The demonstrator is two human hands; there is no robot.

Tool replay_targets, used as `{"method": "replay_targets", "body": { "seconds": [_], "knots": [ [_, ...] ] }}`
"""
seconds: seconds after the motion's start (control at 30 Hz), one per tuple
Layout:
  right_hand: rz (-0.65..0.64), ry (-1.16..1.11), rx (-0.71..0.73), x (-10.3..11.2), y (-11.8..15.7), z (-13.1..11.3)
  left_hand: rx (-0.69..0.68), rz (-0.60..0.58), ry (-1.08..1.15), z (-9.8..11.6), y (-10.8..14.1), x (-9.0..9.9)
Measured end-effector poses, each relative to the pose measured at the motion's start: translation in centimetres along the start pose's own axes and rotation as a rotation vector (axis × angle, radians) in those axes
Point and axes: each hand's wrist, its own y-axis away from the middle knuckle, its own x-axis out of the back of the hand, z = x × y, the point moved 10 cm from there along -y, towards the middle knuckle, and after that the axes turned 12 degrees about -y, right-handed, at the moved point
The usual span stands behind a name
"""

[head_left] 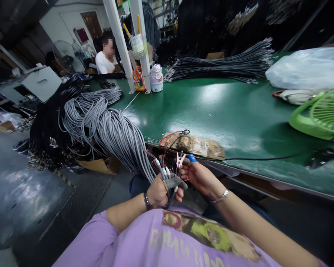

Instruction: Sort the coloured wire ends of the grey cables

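Note:
My left hand (159, 191) is closed around a small bunch of grey cables (164, 172) with white-wrapped ends, from which thin coloured wires (161, 160) fan out. A grey cover is on its thumb. To its right, my right hand (199, 178) has curled fingers at some of the thin wires, and a blue cover sits on one fingertip. A pink clip (180, 160) stands just above these fingers; whether they touch it I cannot tell. Behind it, a worn wooden board (203, 147) with red and black leads lies on the bench edge.
A thick bundle of grey cable (108, 122) drapes over the green bench (211, 107) at the left, beside black cables (47, 133). More black cables (217, 66), a plastic bag (308, 68) and a green fan (323, 115) lie beyond. A person (105, 57) sits in the background.

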Motion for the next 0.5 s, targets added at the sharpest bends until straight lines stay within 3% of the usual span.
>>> {"method": "replay_targets", "body": {
  "seconds": [0.13,0.5],
  "knots": [
    [-0.100,0.031,0.050,-2.0,-0.7,-0.2,0.006,-0.010,0.047,0.2,-0.8,-0.5],
    [-0.027,-0.122,0.068,-1.9,-1.5,0.2,0.003,0.009,0.052,-0.8,-1.9,0.4]
  ]
}}
